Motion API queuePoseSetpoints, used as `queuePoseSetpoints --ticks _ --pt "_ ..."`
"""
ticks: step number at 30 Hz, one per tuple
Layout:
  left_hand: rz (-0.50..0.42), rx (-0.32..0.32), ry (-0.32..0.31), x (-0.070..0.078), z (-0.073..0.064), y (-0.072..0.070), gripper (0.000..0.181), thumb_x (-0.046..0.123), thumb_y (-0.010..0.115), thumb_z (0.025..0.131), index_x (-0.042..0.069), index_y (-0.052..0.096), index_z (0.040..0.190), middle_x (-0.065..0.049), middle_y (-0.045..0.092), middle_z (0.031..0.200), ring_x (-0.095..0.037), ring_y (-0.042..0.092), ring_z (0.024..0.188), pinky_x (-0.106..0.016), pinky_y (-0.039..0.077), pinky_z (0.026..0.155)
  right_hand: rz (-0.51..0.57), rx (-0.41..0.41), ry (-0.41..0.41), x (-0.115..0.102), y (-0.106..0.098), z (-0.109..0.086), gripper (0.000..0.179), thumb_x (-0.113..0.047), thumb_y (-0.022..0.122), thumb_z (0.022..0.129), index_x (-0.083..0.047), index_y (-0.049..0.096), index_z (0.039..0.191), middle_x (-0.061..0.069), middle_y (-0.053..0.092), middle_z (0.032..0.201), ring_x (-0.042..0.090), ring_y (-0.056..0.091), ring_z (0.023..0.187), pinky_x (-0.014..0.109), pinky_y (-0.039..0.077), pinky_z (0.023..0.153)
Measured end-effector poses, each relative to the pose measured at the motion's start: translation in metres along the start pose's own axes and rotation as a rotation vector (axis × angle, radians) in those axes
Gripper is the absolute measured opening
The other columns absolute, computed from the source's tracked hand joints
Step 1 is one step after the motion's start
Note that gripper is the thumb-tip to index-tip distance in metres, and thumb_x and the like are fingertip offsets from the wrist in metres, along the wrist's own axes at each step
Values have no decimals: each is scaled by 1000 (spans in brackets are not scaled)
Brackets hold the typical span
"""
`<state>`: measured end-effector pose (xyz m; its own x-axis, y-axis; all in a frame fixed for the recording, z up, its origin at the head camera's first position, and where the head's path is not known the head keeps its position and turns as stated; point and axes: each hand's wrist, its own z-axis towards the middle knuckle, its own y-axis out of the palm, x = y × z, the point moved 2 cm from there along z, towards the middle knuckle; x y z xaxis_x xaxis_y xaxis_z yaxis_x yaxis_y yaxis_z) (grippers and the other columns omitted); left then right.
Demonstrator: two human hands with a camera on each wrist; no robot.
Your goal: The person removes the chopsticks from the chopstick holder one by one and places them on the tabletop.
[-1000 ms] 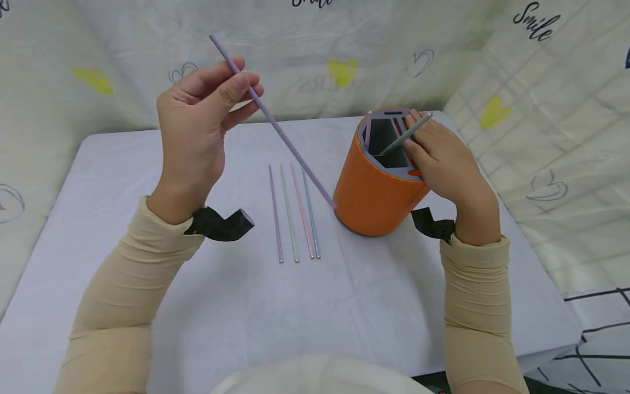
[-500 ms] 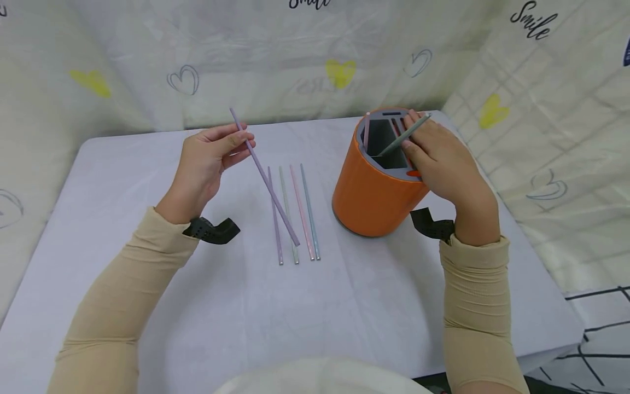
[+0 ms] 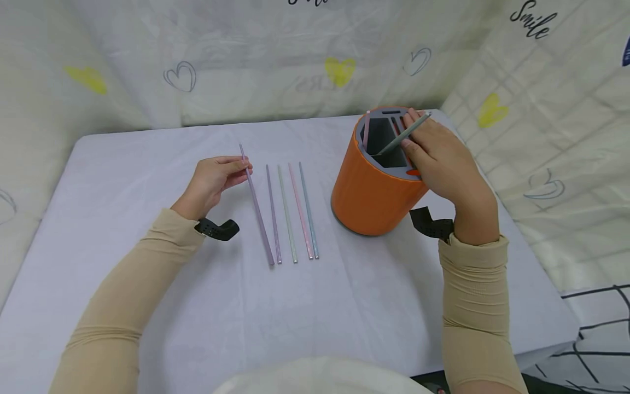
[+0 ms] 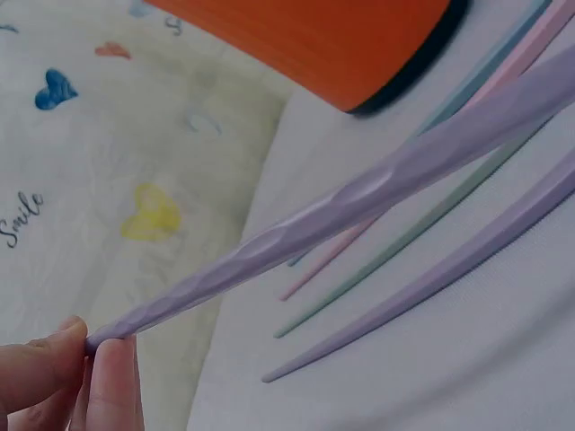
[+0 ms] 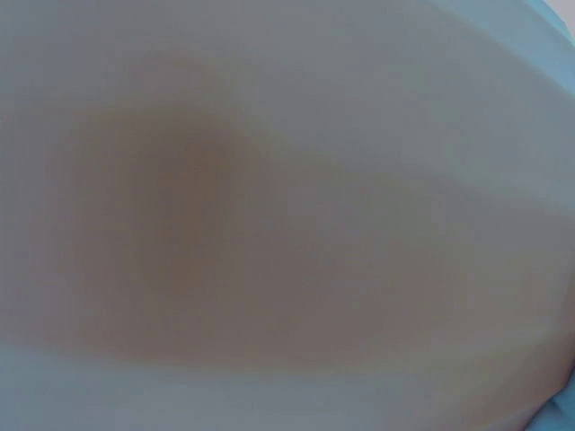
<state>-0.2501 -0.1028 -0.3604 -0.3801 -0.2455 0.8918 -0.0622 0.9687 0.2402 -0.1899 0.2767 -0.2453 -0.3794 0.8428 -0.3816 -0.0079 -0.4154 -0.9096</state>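
Note:
In the head view my left hand (image 3: 216,178) pinches a purple chopstick (image 3: 257,208) near its thin far end. The left wrist view shows the faceted purple shaft between thumb and fingers (image 4: 112,377), slanting over the others. Just right of it lie several chopsticks side by side: another purple one (image 3: 273,213), a green (image 3: 287,213), a pink (image 3: 301,210) and a blue one (image 3: 308,210). My right hand (image 3: 440,158) rests over the right rim of an orange utensil holder (image 3: 376,202); its finger undersides are hidden. A grey-green chopstick (image 3: 401,135) leans out beside the thumb.
A pink stick (image 3: 366,130) and a red-orange piece (image 3: 413,173) also show in the holder's top. White cloth covers the table (image 3: 354,317); a patterned curtain (image 3: 266,60) hangs behind. The right wrist view is blurred and blocked.
My left hand has come down with the purple chopstick, which has swung leftward from near the holder to beside the row. My right hand and the holder stay put.

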Motion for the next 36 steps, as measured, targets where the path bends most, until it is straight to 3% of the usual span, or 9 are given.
queuePoseSetpoints --ticks 6,12,18,27,36 --pt "104 -5 -75 -6 8 -2 41 6 69 82 -5 58 120 -1 71 78 -11 68 75 -21 57 75 0 -2 1 0 0 1 48 -25 30 100 -12 28 146 8 24 153 26 16 143 40 11 119" --pt "231 22 -111 -11 22 -2 40 9 69 83 -2 58 121 0 70 83 -9 66 81 -19 56 77 -2 -6 -2 0 0 0 48 -25 31 100 -11 27 146 7 23 153 26 16 143 40 11 119" --pt "280 60 -133 -23 34 -1 36 5 68 83 -3 60 117 1 69 76 -7 65 75 -19 57 75 5 -12 1 0 1 0 48 -25 30 100 -12 26 146 6 22 153 24 14 144 40 11 119" --pt "316 101 -117 -29 42 -2 36 5 70 81 -3 62 115 3 67 74 -4 64 65 -20 57 71 6 5 -8 1 1 0 47 -24 31 100 -13 28 146 6 24 153 24 16 143 39 11 119" --pt "521 138 -25 -33 48 1 33 5 71 80 -7 63 110 2 60 74 -2 61 55 -17 56 62 5 8 -9 2 1 1 47 -24 31 99 -13 29 145 6 25 152 24 16 143 39 12 119"
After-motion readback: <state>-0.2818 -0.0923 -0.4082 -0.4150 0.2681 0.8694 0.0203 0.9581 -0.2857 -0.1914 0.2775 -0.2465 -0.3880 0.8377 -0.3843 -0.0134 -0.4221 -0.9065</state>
